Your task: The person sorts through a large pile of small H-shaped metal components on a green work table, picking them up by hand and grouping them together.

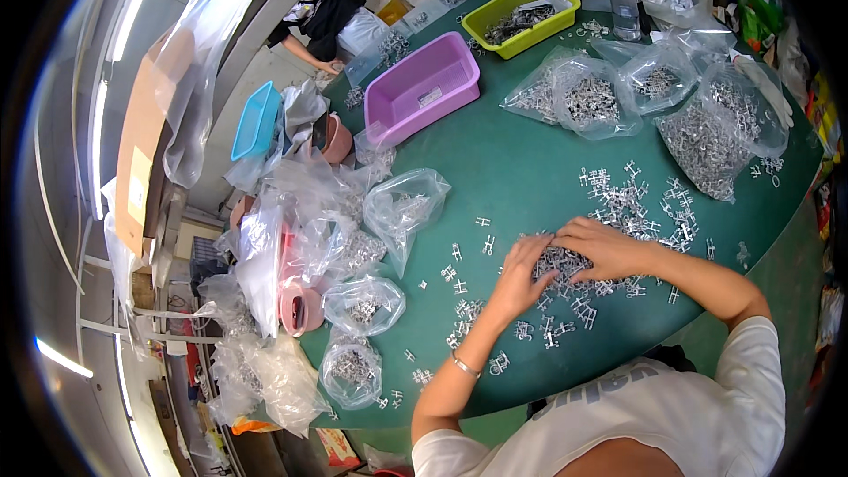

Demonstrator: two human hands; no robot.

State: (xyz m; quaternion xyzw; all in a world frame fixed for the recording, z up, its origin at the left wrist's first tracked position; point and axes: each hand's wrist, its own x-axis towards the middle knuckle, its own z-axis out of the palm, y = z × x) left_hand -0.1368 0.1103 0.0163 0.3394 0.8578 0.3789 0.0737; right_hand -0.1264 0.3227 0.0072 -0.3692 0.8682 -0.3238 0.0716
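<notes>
Between my two hands sits a heap of small silvery metal parts (562, 261) on the green tabletop. My left hand (525, 276) curves round its left side, thumb toward the middle. On the other side my right hand (606, 249) cups the heap, and the fingertips of both hands come close together at the far edge. Loose parts of the same kind (618, 199) spread beyond my right hand and along my right forearm. More of them (466, 316) lie scattered beside my left forearm. The underside of the heap is hidden.
Clear bags of metal parts stand at the far right (711, 137) and along the left edge (352, 367). A purple tub (424, 93) and a yellow-green basin (521, 22) sit at the back, near a dark-lidded bottle (624, 4). Another person (322, 18) is across the table.
</notes>
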